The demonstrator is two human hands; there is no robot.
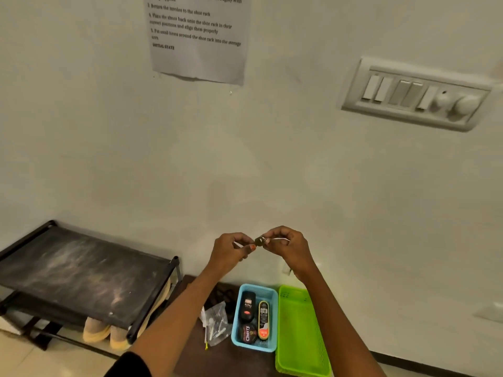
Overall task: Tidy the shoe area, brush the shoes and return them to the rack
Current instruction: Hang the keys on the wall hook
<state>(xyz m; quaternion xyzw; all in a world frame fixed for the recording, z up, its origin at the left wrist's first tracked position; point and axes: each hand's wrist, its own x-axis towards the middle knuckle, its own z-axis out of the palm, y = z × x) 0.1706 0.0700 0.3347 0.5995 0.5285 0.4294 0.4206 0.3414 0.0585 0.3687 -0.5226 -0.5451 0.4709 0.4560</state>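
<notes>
**Two-handed pinch on a small dark object [260,240]**

Holds both hands up before the wall. Pinches the object from both sides, between thumb and fingertips of the left hand [231,250] and of the right hand [287,247], other fingers curled; cannot tell what it is.

Below, a blue basket [272,297] with a black bottle [247,306], a round tin [247,333] and a narrow polish tube [263,319]. Just beside it on the right, a green basket [299,333]; on the left, a clear plastic bag [217,322]. Further left, the black shoe rack [81,270], dusty on top, pale soles [98,331] on a lower shelf.
</notes>
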